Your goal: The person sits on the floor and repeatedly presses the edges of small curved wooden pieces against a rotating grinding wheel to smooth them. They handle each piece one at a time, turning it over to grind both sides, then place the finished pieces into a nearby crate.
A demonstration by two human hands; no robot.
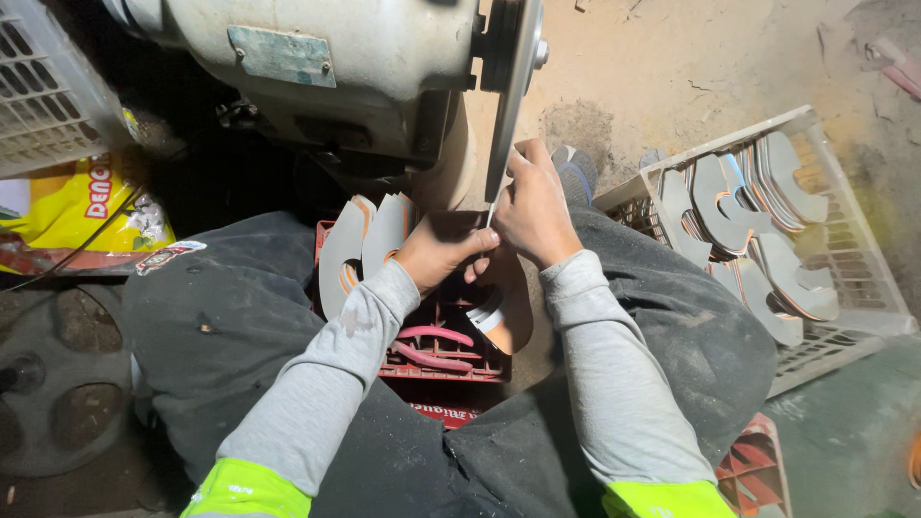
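My left hand [439,247] and my right hand [535,209] both grip one flat curved metal piece [507,312], pressing its upper edge against the thin grinding wheel [508,96] of a bench grinder [326,67]. The piece hangs down between my knees, above a red plastic crate [446,369]. Two more curved metal pieces [363,247] stand upright in that crate, just left of my left wrist.
A white plastic crate [863,278] at my right holds several finished curved pieces [748,230]. Pink-handled pliers [432,347] lie in the red crate. A yellow bag [86,206] and a white basket [43,91] sit at the left. Sandy floor lies beyond.
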